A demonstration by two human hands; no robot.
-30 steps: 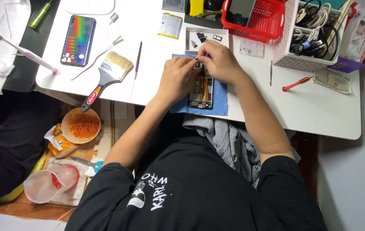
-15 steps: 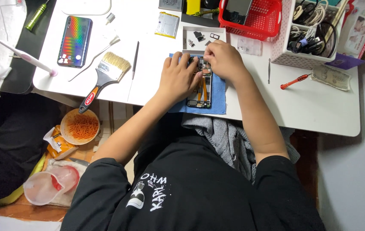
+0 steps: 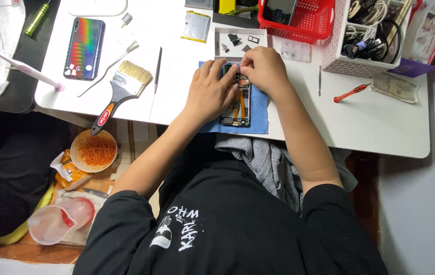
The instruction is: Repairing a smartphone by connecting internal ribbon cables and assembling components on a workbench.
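The opened phone [image 3: 238,102] lies face down on a blue cloth [image 3: 259,109] near the front edge of the white table [image 3: 380,127], its bottom end almost at the cloth's lower border, which overhangs the table edge slightly. The left hand [image 3: 208,91] rests flat along the phone's left side, fingers spread and pressing on the frame rather than closed round anything. The right hand [image 3: 263,69] is bunched over the phone's upper end, fingertips pinched together on something small inside; what they grip is too small to tell.

Just above the hands sits a shallow white tray [image 3: 227,36] of tiny parts, nearly touching the right knuckles, and behind it a red basket [image 3: 306,20] and a white basket of cables [image 3: 375,30] crowd the far edge. To the right, a red screwdriver [image 3: 351,92] and a thin metal tool [image 3: 320,80] lie apart on bare tabletop, the roomiest stretch. To the left, a black spudger [image 3: 158,62], a paintbrush [image 3: 120,91] whose handle pokes past the table edge, and a rainbow-backed phone [image 3: 85,48] are spread out well clear of the cloth.
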